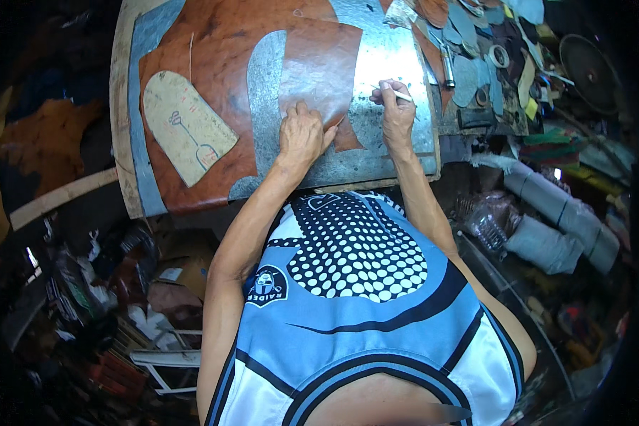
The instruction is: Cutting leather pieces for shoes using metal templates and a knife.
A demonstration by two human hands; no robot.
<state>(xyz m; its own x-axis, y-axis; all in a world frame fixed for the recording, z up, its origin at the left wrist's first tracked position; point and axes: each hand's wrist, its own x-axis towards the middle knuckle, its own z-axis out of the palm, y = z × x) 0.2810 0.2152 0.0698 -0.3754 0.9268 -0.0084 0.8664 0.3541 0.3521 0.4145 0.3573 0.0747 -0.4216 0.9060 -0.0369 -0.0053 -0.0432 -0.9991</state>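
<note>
My left hand [304,133] lies on the brown leather sheet [319,67], fingers stretched out and pressing on its lower part. To its right, my right hand [397,117] is closed around a slim white pen-like tool [402,95], held over the shiny grey metal plate [383,57], apart from the leather. The tool's exact kind is unclear. A small pointed brown leather scrap [348,138] lies just right of my left fingers. On the leather at the left rests a beige rounded pattern piece [184,128] with drawn lines and marks.
A curved gap in the leather bares grey plate left of my hand. At the right, a cluttered side bench holds a metal cylinder [448,67], a tape roll [499,56], a dark case [476,118] and several leather cutouts [465,82]. Wrapped rolls [547,192] lie beyond the table's right edge.
</note>
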